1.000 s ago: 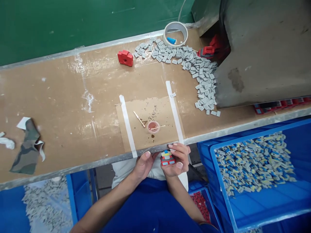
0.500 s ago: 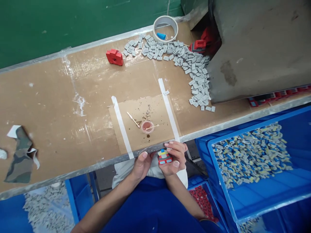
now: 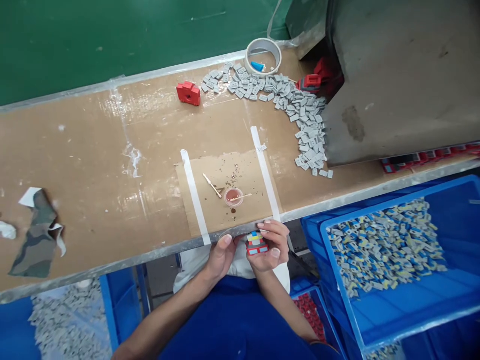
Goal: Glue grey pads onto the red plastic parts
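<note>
In the head view, a small red and grey toy piece with light-blue panels and a yellow and blue top is at the table's front edge, in my right hand. My right fingers curl round its far and right sides, with the thumb on the right. To its left, my left hand has its thumb raised and apart. The left fingertips point towards the toy and are partly hidden; whether they touch it I cannot tell. Beyond the hands, a small round cup of reddish paste holds a thin stick.
A cardboard sheet is taped to the table. A cotton swab, loose grey tiles, a red block, a tape roll and camouflage cloth lie on the table. A blue bin of small parts stands right.
The view has shifted slightly, so the table things appear a little further right and mostly lower. Both hands stay by the toy piece, which is tilted slightly differently.
</note>
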`<state>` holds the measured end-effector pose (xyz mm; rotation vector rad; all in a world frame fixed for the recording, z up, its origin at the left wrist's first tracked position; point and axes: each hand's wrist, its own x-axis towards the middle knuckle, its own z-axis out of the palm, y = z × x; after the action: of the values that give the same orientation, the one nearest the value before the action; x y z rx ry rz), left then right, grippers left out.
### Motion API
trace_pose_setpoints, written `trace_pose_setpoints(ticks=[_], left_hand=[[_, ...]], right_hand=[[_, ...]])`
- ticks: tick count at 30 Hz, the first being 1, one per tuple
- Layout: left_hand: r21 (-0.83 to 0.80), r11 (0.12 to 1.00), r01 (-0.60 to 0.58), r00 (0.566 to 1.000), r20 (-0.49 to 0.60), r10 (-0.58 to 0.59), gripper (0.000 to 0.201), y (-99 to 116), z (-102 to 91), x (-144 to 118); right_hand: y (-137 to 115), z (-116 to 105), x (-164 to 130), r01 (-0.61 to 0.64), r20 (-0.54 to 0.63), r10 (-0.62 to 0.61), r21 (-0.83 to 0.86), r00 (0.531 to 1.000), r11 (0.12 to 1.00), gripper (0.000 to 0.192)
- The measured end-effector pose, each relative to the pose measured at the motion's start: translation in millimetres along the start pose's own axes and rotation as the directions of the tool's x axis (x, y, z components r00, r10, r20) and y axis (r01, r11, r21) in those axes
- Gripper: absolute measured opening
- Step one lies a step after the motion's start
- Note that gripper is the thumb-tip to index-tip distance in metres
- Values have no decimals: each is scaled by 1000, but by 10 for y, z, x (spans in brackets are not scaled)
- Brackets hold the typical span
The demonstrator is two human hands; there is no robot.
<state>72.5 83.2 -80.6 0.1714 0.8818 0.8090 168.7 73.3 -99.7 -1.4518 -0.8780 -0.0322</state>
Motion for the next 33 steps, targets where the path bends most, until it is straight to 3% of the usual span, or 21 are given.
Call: trace_pose_setpoints(ticks=[9, 15, 20, 25, 33], left_hand=[[12, 999, 35, 999, -30, -35, 70, -35, -95, -3], [-4, 991, 137, 990, 22, -137, 57, 14, -105, -55], [117, 959, 259, 963, 45, -265, 52, 51, -35, -40], [228, 961, 155, 981, 82, -178, 40, 107, 50, -2], [325, 935, 138, 979, 99, -178, 33, 136, 96, 30]], right_hand=[[13, -7, -6, 16, 1, -16, -13, 1000, 1000, 36], [8, 36, 5, 34, -33, -35, -25, 999, 999, 37], [13, 101, 8, 39, -100, -39, -4, 994, 999, 37], [27, 100, 6, 38, -94, -38, -7, 995, 999, 38], [32, 86, -4, 43, -77, -46, -33, 996, 999, 40]])
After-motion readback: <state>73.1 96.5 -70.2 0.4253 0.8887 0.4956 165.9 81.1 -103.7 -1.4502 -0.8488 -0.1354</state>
